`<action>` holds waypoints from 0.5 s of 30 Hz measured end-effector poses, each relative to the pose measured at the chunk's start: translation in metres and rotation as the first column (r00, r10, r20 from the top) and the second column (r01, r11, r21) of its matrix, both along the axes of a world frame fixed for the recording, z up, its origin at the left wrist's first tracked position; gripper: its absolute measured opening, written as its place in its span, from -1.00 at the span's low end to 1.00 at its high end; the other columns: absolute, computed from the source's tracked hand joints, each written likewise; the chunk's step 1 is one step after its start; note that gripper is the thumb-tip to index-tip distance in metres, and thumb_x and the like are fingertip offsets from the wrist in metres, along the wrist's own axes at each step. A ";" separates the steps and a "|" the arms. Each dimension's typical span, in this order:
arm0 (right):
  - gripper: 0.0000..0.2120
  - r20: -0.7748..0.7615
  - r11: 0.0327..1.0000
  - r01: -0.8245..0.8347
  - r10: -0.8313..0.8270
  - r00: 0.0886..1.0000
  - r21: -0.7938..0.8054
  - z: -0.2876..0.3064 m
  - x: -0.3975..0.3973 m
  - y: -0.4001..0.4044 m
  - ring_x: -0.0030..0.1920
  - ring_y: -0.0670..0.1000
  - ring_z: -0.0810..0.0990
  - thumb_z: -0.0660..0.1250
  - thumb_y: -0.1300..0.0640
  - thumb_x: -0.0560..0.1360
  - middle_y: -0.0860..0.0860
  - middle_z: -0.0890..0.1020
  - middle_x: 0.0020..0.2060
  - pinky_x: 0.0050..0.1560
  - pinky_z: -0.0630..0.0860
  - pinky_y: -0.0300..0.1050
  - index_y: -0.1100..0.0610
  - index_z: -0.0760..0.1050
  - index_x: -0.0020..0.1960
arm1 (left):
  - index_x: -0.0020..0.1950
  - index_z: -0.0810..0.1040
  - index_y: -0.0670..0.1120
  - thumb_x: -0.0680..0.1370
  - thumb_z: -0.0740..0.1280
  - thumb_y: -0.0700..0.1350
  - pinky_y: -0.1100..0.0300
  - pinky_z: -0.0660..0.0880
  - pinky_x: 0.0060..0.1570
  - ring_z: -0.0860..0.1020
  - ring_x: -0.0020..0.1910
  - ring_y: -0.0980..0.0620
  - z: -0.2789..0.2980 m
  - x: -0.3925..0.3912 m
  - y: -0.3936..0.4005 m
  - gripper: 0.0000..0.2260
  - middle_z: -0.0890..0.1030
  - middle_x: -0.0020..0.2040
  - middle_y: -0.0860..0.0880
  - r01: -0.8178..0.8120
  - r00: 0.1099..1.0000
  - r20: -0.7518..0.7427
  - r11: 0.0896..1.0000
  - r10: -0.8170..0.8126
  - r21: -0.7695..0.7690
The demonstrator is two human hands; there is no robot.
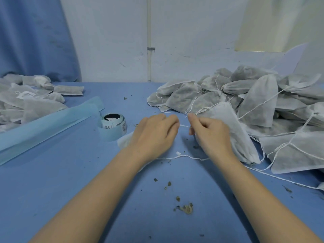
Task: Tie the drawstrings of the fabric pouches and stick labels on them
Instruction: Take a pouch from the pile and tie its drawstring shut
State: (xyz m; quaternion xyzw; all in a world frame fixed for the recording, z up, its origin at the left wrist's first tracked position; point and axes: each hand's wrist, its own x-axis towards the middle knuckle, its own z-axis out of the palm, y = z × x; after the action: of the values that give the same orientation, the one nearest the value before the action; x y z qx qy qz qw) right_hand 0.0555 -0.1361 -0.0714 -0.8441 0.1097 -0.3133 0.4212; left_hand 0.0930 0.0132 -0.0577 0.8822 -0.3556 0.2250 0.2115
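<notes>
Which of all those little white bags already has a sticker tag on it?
The pouch with the label in the left pile, far from both hands. A white barcode label hangs on its string; none shows on the pouches in the right pile.

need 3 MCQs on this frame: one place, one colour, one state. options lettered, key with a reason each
1. Where is the label roll?
A. left of the left hand
B. on the right-hand pouch pile
C. against the back wall

2. What colour is the table cover?
A. green
B. blue
C. red

3. What are the hands doing?
A. resting flat and idle
B. peeling a label
C. pinching a drawstring between them

Key: 1 A, the roll stands on the cover just left of that hand. 2 B, the cover is blue throughout. 3 C, a thin white string runs taut from the left fingers to the right hand, which also rests on a white pouch.
</notes>
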 end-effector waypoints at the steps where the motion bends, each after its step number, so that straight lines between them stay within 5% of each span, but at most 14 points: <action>1: -0.50 -0.025 0.994 0.000 0.003 1.000 0.105 0.002 0.000 0.002 -0.60 -0.14 0.34 0.27 -0.10 0.51 -0.11 0.39 -0.66 -0.52 0.27 -0.38 0.04 0.46 -0.57 | 0.00 0.45 -0.02 0.64 0.07 -0.01 0.10 0.26 -0.12 0.43 -0.07 -0.09 0.000 0.001 0.001 -0.80 0.42 -0.18 0.01 -0.002 1.000 -0.022 1.000 0.002 -0.004; 3: -0.47 -0.033 0.874 -0.069 0.097 0.995 0.481 0.006 -0.001 0.006 -0.64 -0.13 0.21 0.27 -0.07 0.50 -0.11 0.30 -0.67 -0.62 0.15 -0.35 0.05 0.45 -0.61 | -0.03 0.46 -0.02 0.64 0.08 -0.03 0.09 0.32 -0.06 0.42 -0.06 -0.05 0.000 0.001 0.000 -0.81 0.45 -0.13 0.00 0.021 0.988 -0.151 0.999 -0.026 -0.037; 5: -0.48 0.097 0.565 -0.223 0.245 0.965 0.794 0.008 -0.003 0.010 -0.61 -0.12 0.12 0.22 0.00 0.52 -0.11 0.24 -0.63 -0.62 0.04 -0.31 0.07 0.46 -0.60 | -0.09 0.48 0.01 0.63 0.11 -0.09 0.10 0.36 -0.04 0.42 -0.12 0.02 0.001 -0.002 -0.003 -0.81 0.48 -0.11 0.03 0.047 0.945 -0.313 0.986 -0.096 -0.162; 7: -0.53 0.256 0.262 -0.348 0.328 0.909 0.900 0.008 -0.005 0.015 -0.62 -0.13 0.09 0.15 0.09 0.51 -0.10 0.22 -0.60 -0.62 -0.01 -0.31 0.11 0.51 -0.55 | -0.15 0.49 0.05 0.62 0.14 -0.13 0.19 0.37 -0.09 0.45 -0.17 0.07 0.001 -0.004 -0.007 -0.79 0.53 -0.15 0.08 0.020 0.896 -0.417 0.950 -0.156 -0.312; 9: -0.63 0.388 0.062 -0.433 0.343 0.855 0.899 0.008 -0.007 0.020 -0.61 -0.14 0.08 0.11 0.19 0.43 -0.09 0.23 -0.58 -0.62 0.00 -0.30 0.18 0.58 -0.44 | -0.14 0.46 0.08 0.60 0.15 -0.17 0.34 0.36 -0.20 0.50 -0.17 0.09 -0.001 -0.006 -0.010 -0.80 0.56 -0.22 0.16 -0.019 0.871 -0.454 0.912 -0.185 -0.409; 12: -0.71 0.479 -0.032 -0.502 0.358 0.802 0.864 0.009 -0.011 0.022 -0.51 -0.10 0.01 0.12 0.25 0.32 -0.08 0.25 -0.56 -0.58 0.00 -0.30 0.23 0.57 -0.09 | -0.09 0.43 0.06 0.56 0.20 -0.20 0.30 0.41 -0.19 0.50 -0.24 0.09 -0.003 -0.008 -0.010 -0.85 0.59 -0.28 0.16 -0.087 0.833 -0.498 0.831 -0.242 -0.550; 15: -0.62 0.428 0.082 -0.508 0.436 0.792 0.857 0.007 -0.010 0.021 -0.48 -0.10 0.02 0.14 0.26 0.35 -0.09 0.27 -0.52 -0.57 0.00 -0.31 0.17 0.53 0.11 | -0.15 0.44 0.05 0.55 0.27 -0.17 0.27 0.42 -0.12 0.50 -0.26 0.18 -0.006 -0.008 -0.008 -0.87 0.60 -0.27 0.17 -0.113 0.843 -0.485 0.804 -0.233 -0.583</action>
State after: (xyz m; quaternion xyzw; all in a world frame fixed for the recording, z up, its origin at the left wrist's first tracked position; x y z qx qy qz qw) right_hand 0.0450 -0.1148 -0.0641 -0.3949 -0.0164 -0.0550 0.9169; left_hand 0.0849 0.0057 -0.0636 0.7862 -0.2234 0.0622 0.5728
